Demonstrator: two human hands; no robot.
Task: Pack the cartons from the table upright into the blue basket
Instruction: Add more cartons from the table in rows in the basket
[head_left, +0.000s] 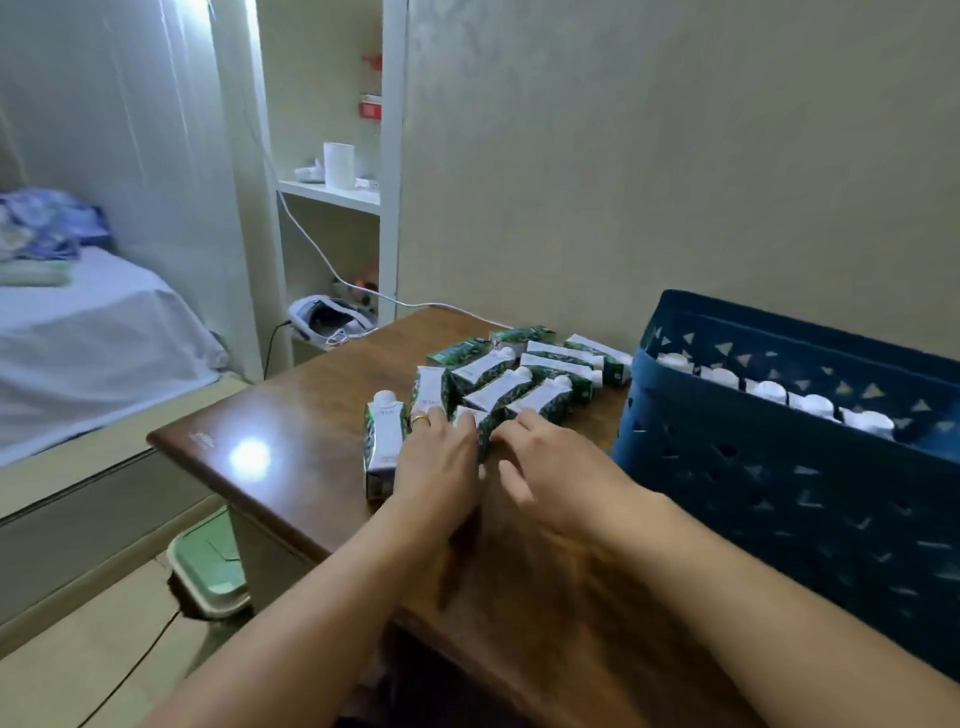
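Green and white cartons lie on the brown table, left of the blue basket; their print is too blurred to read. The left hand and right hand rest with relaxed fingers on the nearest cartons. White caps stand in a row inside the basket.

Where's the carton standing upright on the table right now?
The upright carton stands left of the left hand, at the near-left end of the lying cartons.

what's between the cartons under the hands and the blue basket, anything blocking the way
Nothing visible stands in the way. The left hand and right hand already rest on the nearest cartons. To their right, bare wooden table runs to the blue basket, whose top is open; white caps line its far side.
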